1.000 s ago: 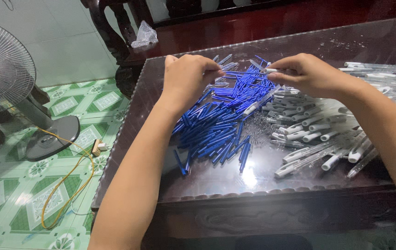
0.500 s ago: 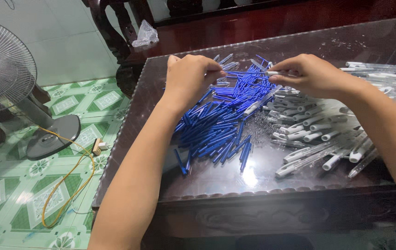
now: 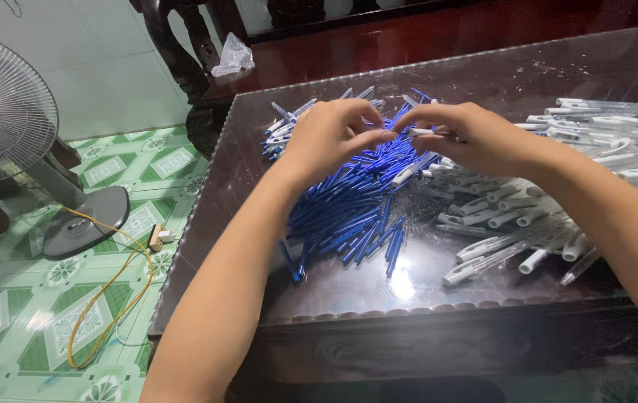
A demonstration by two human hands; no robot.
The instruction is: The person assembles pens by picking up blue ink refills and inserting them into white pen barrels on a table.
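Both hands now meet at frame centre above the blue tubes (image 3: 356, 205). The left hand (image 3: 330, 138) has closed in, fingers pinched; the right hand (image 3: 468, 134) stays clamped on a white pen part (image 3: 422, 132), suggesting a joining step.

I see a dark wooden table with a glossy glass top (image 3: 483, 75) filling the centre and right of the frame, carrying a heap of blue pen parts (image 3: 356, 201) at centre and clear pen barrels (image 3: 513, 224) spread toward the right edge.
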